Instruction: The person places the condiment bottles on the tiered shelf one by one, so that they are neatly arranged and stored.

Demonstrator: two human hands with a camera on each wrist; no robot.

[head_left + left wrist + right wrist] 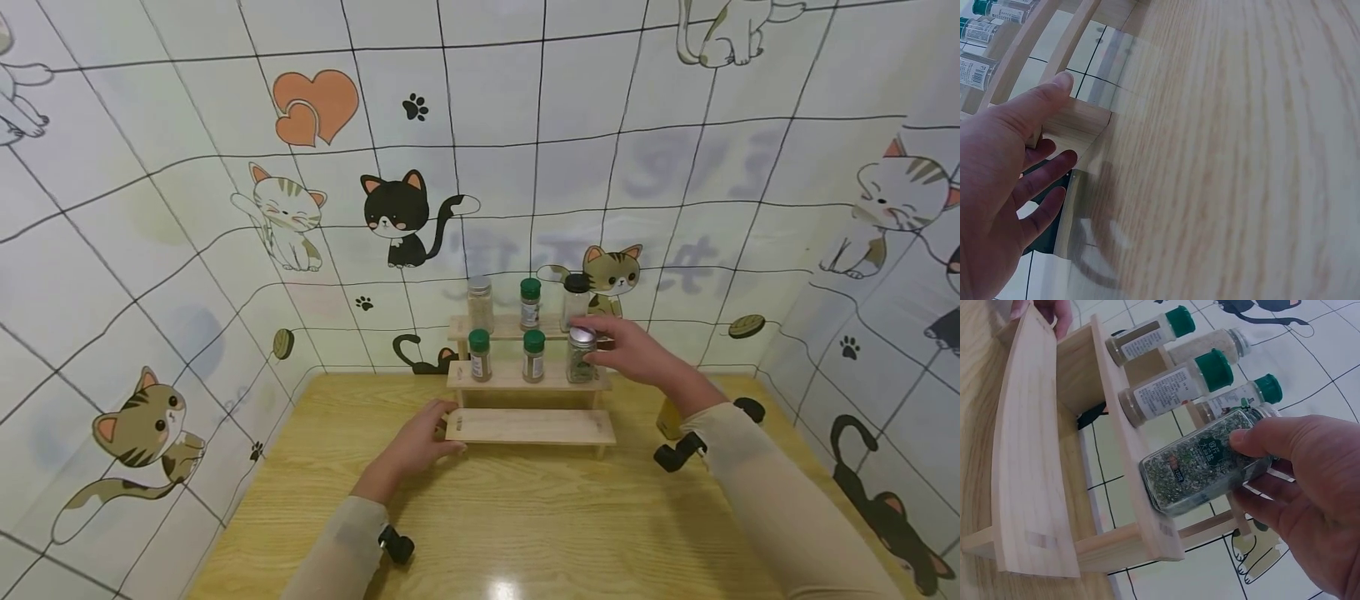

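A three-step wooden spice rack (528, 426) stands on the table near the back wall. My left hand (416, 437) holds the left end of its lowest step, thumb at the front edge and fingers behind, as the left wrist view shows. At the right end of the middle step, my right hand (637, 350) grips a square glass jar of green dried herbs (1194, 465) near its silver lid. The jar's base meets the step in the right wrist view. Two green-capped spice bottles (480, 358) stand left of it on that step.
On the top step are a grey-lidded jar (480, 308), a green-capped bottle (530, 307) and a black-lidded jar (573, 302). A yellow object (669, 419) sits partly hidden behind my right wrist, a dark round thing (750, 409) beyond it. Cat-print cloth (495, 183) hangs around the table.
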